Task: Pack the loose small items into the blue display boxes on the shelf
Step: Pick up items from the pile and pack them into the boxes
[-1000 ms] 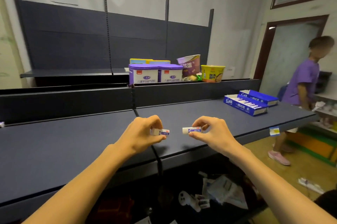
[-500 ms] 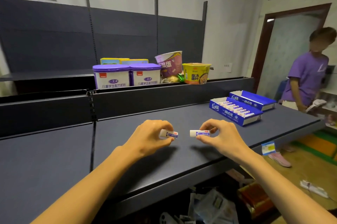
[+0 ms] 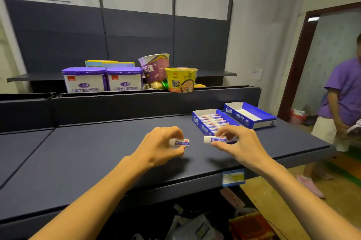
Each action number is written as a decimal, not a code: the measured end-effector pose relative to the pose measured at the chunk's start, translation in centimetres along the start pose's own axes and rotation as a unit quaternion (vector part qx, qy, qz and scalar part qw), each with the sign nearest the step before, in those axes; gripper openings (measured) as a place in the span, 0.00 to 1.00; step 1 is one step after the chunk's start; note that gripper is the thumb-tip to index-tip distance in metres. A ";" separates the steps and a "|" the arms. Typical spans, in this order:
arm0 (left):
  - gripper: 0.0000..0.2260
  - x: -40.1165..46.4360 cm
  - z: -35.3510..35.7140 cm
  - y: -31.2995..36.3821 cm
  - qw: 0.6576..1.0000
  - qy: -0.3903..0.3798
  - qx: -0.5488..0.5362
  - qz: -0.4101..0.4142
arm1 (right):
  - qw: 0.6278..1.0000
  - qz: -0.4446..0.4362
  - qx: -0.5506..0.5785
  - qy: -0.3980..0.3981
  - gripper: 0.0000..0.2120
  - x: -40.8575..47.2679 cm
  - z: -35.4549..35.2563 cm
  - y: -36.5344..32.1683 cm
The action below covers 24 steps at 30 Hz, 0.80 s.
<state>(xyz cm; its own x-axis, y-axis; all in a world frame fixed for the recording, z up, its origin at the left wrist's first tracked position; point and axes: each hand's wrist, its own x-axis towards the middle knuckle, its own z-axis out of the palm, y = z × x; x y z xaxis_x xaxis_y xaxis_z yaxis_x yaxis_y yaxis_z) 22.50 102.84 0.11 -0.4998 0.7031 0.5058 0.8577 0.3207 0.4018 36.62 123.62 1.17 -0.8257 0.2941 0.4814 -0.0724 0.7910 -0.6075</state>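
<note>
My left hand (image 3: 164, 143) and right hand (image 3: 237, 142) each pinch one tube (image 3: 179, 143) (image 3: 214, 139) lengthwise above the shelf (image 3: 97, 153), presumably to slot flat into the near box (image 3: 196, 120).

Dim, soft indoor light; wide-angle bending and blur toward edges.

The tube (image 3: 179, 142) pinched in the left hand (image 3: 160, 146) and the tube (image 3: 215, 139) pinched in the right hand (image 3: 237, 143) looked like smooth plastic with glossy printed labels. Beneath both grips the shelf (image 3: 93, 153) was matt dark metal, smooth and even. Just beyond the right grip the boxes (image 3: 248, 115) looked like glossy blue printed card with plain white insides.
</note>
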 end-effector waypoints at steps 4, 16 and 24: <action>0.09 1.6 2.8 2.6 0.999 0.015 -0.025 -0.027 | 1.000 -0.011 -0.013 0.001 0.14 0.4 -3.1 3.6; 0.15 8.1 5.9 3.6 0.998 0.026 0.029 -0.052 | 0.998 -0.042 -0.047 -0.016 0.26 6.5 -5.2 10.1; 0.14 13.8 7.5 1.4 0.995 0.034 0.065 -0.069 | 0.994 -0.049 -0.086 -0.051 0.16 13.2 -4.0 13.1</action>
<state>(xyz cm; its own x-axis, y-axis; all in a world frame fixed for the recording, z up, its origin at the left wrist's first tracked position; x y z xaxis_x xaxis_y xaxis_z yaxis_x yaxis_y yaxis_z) 17.76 117.73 1.96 -0.6175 0.6030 0.5051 0.7862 0.4937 0.3717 27.07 140.04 2.07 -0.8727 0.1627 0.4604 -0.0650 0.8957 -0.4398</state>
